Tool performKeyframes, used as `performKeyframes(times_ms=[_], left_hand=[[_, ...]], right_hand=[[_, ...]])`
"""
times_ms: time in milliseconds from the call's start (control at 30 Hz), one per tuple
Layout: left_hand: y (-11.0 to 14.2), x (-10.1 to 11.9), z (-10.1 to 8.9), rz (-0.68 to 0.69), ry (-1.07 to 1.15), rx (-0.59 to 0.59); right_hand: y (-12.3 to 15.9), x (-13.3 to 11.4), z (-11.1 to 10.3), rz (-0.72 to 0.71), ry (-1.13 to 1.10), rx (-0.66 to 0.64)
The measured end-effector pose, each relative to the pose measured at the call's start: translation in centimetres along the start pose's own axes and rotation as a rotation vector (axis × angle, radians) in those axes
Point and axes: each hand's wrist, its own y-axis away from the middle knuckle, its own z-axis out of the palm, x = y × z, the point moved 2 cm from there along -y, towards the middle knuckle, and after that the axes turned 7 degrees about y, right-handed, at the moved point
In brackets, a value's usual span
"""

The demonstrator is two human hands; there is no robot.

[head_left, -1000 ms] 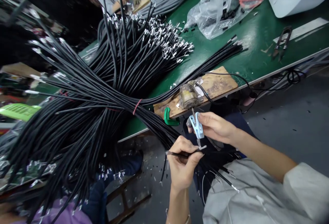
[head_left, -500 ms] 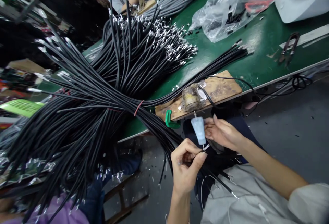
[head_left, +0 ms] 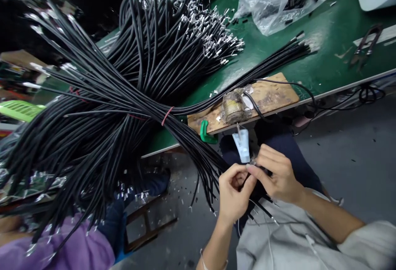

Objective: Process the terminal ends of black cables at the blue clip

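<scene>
My left hand (head_left: pixel 236 191) pinches a black cable close to its end. Thumb and fingers of my right hand (head_left: pixel 276 175) are closed at the same cable end, touching the left fingertips. The tip itself is mostly hidden by the fingers. Just above them, a pale blue cone-shaped piece (head_left: pixel 242 146) sits on the metal shaft of a small motor (head_left: pixel 233 107), which is wrapped in clear film. That motor is fixed on a wooden board (head_left: pixel 275 92) at the table edge. More black cables with bared ends hang below my hands across my lap.
A large heap of black cables (head_left: pixel 130 109) with silvery ends covers the left of the green table (head_left: pixel 334 63). A green clamp (head_left: pixel 206 133) grips the board. A clear plastic bag (head_left: pixel 272 5) and snips (head_left: pixel 366 47) lie farther right. A purple-clothed person (head_left: pixel 74 245) is at lower left.
My right hand has come from beside the blue cone down to the cable end and closed its fingers. My left hand has shifted slightly right. The camera view has tilted a little.
</scene>
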Motion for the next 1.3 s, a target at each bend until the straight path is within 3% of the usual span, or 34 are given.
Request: performKeyframes(times_ms=[167,267,400,533,767,967,1067,1133,1200,1300], left_hand=[[1.2,0.3,-0.1,0.089,-0.044,0.073],[1.3,-0.2,-0.1,0.03,0.037,0.09],[1.0,-0.8,-0.1,-0.04,0.17,0.097],[0.7,-0.7,-0.2,-0.035,0.158,0.061],[0.5,0.1,-0.6,-0.033,0.033,-0.096],[0.3,0.1,-0.7,-0.17,0.141,-0.145],[0.3,-0.6,-0.4,-0.14,0.203,-0.111],[0.3,-1.0,-0.1,-0.077,0.24,-0.064],[0.3,-1.1,0.0,-0.027,0.248,-0.023],[0.1,-0.5,-0.3,0.004,0.195,0.06]], right_hand=[[0.9,0.3,0.9,-0.104,0.199,0.202],[1.1,0.3,1.1,-0.084,0.068,0.217],[1.2,0.7,1.5,0.144,-0.338,0.162],[1.6,1.5,2.2,0.392,-0.675,0.138],[1.4,2.5,2.2,0.627,-0.995,-0.132],[0.3,1.9,0.4,0.493,-0.826,-0.169],[0.4,1.5,0.8,0.563,-0.778,-0.094],[0.8,1.4,1.2,0.52,-0.613,0.019],[1.1,1.3,1.4,0.319,-0.343,0.179],[1.6,1.1,1.4,-0.104,-0.027,0.348]])
